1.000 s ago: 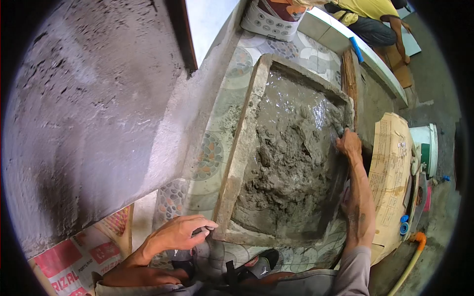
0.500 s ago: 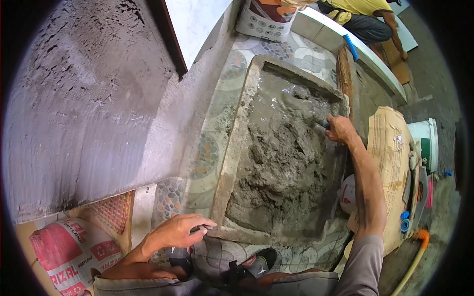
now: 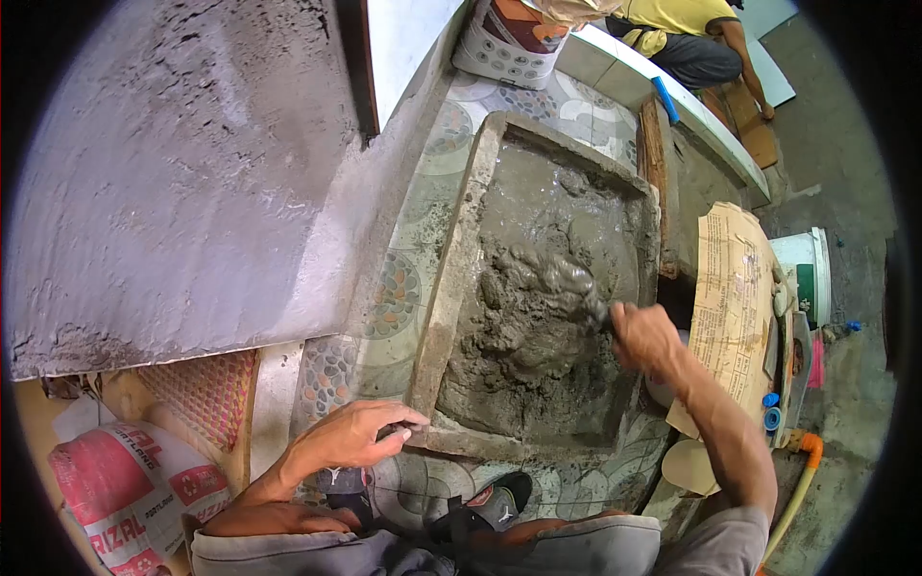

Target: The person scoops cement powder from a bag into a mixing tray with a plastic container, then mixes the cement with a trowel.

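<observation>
Right hand (image 3: 648, 338) now nearer, beside wet mortar (image 3: 533, 322)

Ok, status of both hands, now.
Left hand: fingers partly curled at the tray's near-left corner; whether it grips anything cannot be told.
Right hand: closed on a tool, mostly hidden, over the wet mix.

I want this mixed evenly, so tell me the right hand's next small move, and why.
Probably push the tool in the right hand through the wet grey mix and turn some over toward the tray's far end: the middle is heaped and lumpy, while the far part lies flatter and smoother.
</observation>
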A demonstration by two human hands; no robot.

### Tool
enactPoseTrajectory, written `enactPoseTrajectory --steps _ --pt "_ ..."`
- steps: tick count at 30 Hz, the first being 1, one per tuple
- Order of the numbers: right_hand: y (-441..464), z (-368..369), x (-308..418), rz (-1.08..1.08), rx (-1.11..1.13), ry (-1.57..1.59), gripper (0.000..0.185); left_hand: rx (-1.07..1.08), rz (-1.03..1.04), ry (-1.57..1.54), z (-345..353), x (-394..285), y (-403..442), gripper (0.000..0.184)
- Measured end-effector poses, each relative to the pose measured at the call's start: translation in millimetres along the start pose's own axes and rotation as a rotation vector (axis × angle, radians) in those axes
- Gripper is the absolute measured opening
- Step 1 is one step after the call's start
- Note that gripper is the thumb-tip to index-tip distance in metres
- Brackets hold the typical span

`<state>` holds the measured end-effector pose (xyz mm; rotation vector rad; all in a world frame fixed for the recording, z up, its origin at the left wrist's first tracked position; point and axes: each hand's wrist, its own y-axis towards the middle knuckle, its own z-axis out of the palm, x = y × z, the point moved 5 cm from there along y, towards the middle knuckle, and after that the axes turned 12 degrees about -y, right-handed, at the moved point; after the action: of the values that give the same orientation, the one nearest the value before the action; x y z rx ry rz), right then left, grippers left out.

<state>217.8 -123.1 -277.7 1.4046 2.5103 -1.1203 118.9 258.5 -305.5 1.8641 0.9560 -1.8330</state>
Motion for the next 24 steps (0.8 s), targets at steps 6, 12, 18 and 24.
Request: enactPoseTrajectory --steps 6,12,18,24 --pt "-69.2 -49.6 2.5 0.072 -0.212 -0.134 0.01 0.001 -0.018 -0.006 -1.9 5.5 -0.2 0.029" --pt "-47.9 -48.3 -41.6 0.411 -0.221 0.048 0.027 0.018 0.006 -0.028 0.3 4.6 10.0 0.029" --pt "72.6 -1.7 -100.5 0.515 -0.19 0.18 0.031 0.016 -0.042 -0.01 -2.4 2.1 10.1 0.029" --pt "123.4 52.3 -101.9 0.636 -0.065 0.332 0.031 -0.084 -0.142 -0.035 -21.5 21.3 -14.4 0.028"
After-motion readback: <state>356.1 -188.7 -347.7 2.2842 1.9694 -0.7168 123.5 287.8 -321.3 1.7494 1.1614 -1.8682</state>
